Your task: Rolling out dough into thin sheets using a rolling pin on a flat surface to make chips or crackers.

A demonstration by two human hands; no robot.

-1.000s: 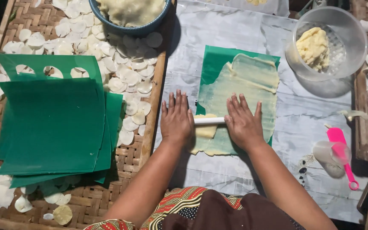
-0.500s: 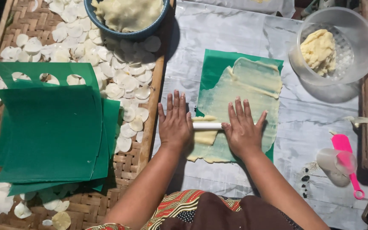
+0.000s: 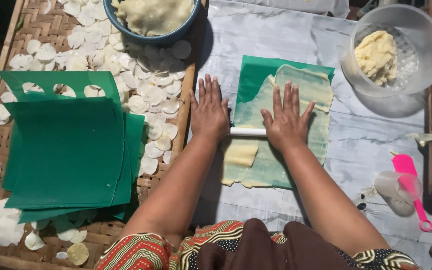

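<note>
Dough (image 3: 281, 125) lies rolled thin over a green sheet (image 3: 256, 75) at the middle of a marbled grey cloth (image 3: 371, 140), and both hands rest flat on a white roller (image 3: 247, 131) that crosses it. The left hand (image 3: 208, 112) presses the roller's left end, the right hand (image 3: 287, 122) its right end; fingers are stretched out and point toward 12 o'clock, so neither hand is curled round anything, the palms merely bearing down. A thicker, paler fold of dough shows just below the roller, between the forearms. At 1 o'clock from the hands a clear tub (image 3: 426, 55) holds a yellow lump (image 3: 378, 55). At 11 o'clock a blue bowl (image 3: 176, 36) holds more pale dough, standing on a woven mat (image 3: 6, 150) that covers the left part of the scene. Thin white discs (image 3: 146, 95) are strewn over this mat, thickest between the bowl and the cloth. At 9 o'clock a stack of green sheets (image 3: 66, 150) lies on the mat, the top ones overlapping askew. At 4 o'clock a pink scraper (image 3: 411, 185) lies on the cloth with a small clear cup (image 3: 393, 187) touching it. The surroundings beyond the mat are dark, so the room cannot be made out.
</note>
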